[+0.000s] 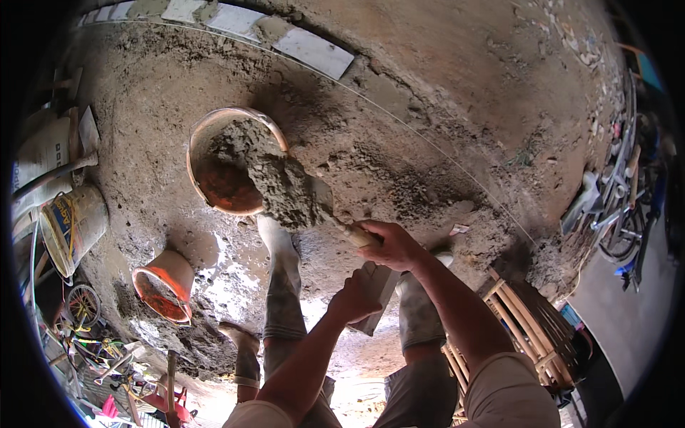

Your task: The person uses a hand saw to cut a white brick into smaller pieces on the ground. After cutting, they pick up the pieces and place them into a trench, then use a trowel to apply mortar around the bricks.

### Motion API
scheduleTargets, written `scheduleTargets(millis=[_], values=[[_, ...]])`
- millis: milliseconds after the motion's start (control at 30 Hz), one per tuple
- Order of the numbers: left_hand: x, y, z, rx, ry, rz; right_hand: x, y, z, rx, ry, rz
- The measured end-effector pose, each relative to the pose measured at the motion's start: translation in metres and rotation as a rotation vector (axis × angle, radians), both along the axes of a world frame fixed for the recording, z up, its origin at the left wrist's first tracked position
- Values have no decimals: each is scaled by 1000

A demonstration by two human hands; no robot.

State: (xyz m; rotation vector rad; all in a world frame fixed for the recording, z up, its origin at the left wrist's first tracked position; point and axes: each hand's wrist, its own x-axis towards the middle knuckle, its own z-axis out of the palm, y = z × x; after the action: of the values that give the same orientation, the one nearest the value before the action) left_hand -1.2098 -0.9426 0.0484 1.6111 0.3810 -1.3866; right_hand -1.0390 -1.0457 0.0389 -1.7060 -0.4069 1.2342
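My right hand [386, 246] grips the wooden handle [357, 234] of a trowel [321, 200] heaped with grey wet mortar [285, 196] at the right rim of an orange bucket [250, 207]. More mortar lies inside that bucket. Below and left of the trowel handle, my left hand [352, 303] is closed around a pale grey rectangular slab [378, 299], held at an angle between my legs.
Pale tiles [312, 51] line a string along the top. A smaller orange bucket [163, 282], white pail [75, 228] and bicycles [84, 307] are at left. Another person's bare leg [246, 357] is at bottom. Metal clutter [617, 221] and a wooden rack [528, 328] stand right.
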Motion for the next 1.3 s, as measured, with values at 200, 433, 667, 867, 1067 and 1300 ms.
scheduleTargets(millis=[200,433,667,867,1067,1300], values=[[4,-12,-16,11,17,-53,25,-128,50,-315,398,-256],[8,-25,-11,76,-21,-8,71,-222,49,-465,-159,-338],[1,-32,-21,74,32,-85,118,-225,-28,-828,-835,-81],[-2,-33,-25,70,24,-84,90,-215,-49,-905,-772,-207],[-8,-31,-28,86,56,-109,-31,-218,-30,-745,-357,-553],[-1,-24,-23,64,98,-119,-91,-151,-104,-505,289,-1020]])
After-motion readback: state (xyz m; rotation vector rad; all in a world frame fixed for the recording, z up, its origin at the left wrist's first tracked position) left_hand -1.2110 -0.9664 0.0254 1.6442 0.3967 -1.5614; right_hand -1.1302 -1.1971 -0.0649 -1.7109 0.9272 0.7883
